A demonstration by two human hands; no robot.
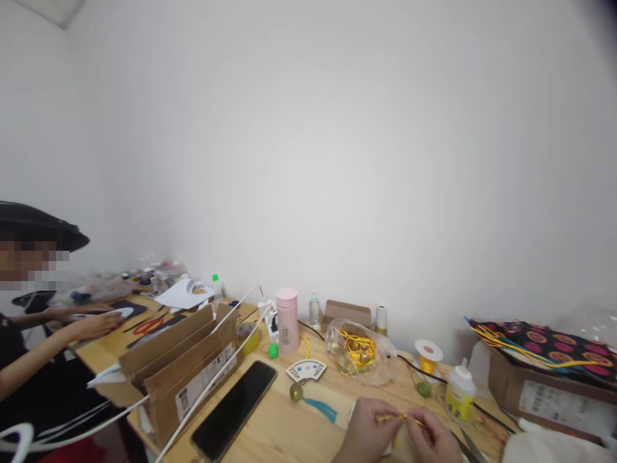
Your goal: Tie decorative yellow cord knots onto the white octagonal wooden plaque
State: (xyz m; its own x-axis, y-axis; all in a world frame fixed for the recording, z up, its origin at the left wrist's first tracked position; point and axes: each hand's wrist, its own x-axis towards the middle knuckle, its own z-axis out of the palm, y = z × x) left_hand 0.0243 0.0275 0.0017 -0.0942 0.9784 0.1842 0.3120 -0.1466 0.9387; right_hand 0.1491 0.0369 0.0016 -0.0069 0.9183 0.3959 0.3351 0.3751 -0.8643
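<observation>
At the lower right of the head view, my left hand (367, 429) pinches a thin yellow cord (403, 417). My right hand (432, 438) grips the same cord close beside it, fingertips almost meeting. Part of something pale lies under my left hand, mostly hidden. Left of my hands is a fan-shaped ornament (307, 369) with a round brass-coloured bell (296, 392) and a blue tassel (322, 409). Behind them, a clear plastic bag (384, 366) holds tangled yellow cord. A spool of yellow thread (428, 354) and a white-and-yellow glue bottle (461, 393) stand to the right.
A black phone (234, 411) lies beside an open cardboard box (193, 379), with a white cable crossing it. A pink flask (288, 321) stands near the wall. Scissors (472, 446) lie right of my hands, near a patterned-cloth-topped box (559, 399). A co-worker's hand (99, 325) works at far left.
</observation>
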